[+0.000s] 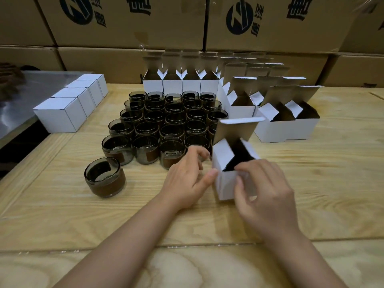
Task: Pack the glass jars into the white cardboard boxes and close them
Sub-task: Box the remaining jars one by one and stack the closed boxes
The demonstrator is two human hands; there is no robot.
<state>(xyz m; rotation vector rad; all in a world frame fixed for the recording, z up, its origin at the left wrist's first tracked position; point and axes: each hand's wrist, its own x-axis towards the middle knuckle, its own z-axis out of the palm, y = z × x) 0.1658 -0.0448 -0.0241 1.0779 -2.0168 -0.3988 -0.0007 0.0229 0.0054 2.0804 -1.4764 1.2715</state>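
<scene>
An open white cardboard box [226, 183] stands on the wooden table in front of me, its lid and side flaps up. My right hand [268, 188] pinches the box's near top edge, thumb on the front face. My left hand [187, 179] rests beside the box with its thumb against the left wall and the fingers loosely curled. Several dark glass jars [164, 125] with brown labels stand packed in rows behind my left hand. One glass jar [105, 177] stands alone at the left.
Several open white boxes [286, 121] stand at the back and right. A row of closed white boxes [68, 104] lies at the left beside a metal surface [18, 113]. Large brown cartons [133, 28] are stacked behind the table.
</scene>
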